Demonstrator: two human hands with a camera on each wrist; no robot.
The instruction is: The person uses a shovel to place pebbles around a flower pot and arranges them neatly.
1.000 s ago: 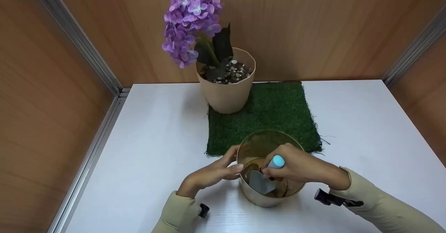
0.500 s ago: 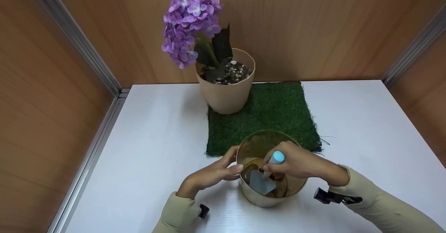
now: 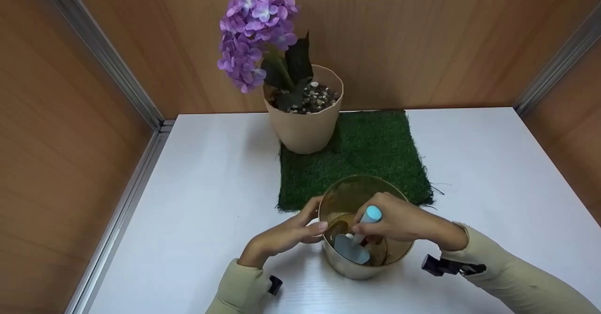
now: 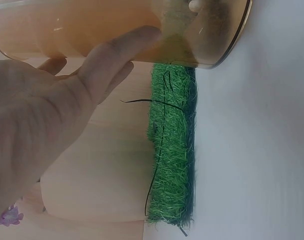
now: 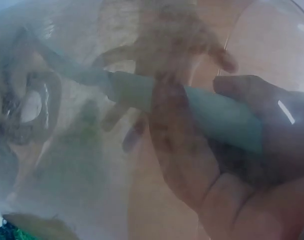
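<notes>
A see-through amber tub [image 3: 345, 269] stands at the front edge of the grass mat. My left hand [image 3: 286, 232] rests against its left side, thumb at the rim and fingers spread along the outer wall. In the left wrist view the left hand [image 4: 57, 100] touches the amber wall with fairly straight fingers. My right hand [image 3: 399, 218] reaches into the tub and grips a small trowel by its light blue handle [image 3: 372, 214]. The trowel's grey blade [image 3: 351, 249] is low inside, beside a white pebble [image 3: 349, 235] and some dark material. The right wrist view shows the fingers curled round the handle [image 5: 221, 112].
Behind the tub lies a square green artificial grass mat [image 3: 380, 149]. A beige pot [image 3: 305, 131] with purple flowers [image 3: 253, 32] and pebbly soil stands on its back left corner. Wooden panels [image 3: 422, 42] enclose the white table [image 3: 211, 173] at the back and sides.
The trowel blade has shifted slightly left and turned inside the tub, and a white pebble now shows beside it. My right hand moved a little with it; the left hand stayed put.
</notes>
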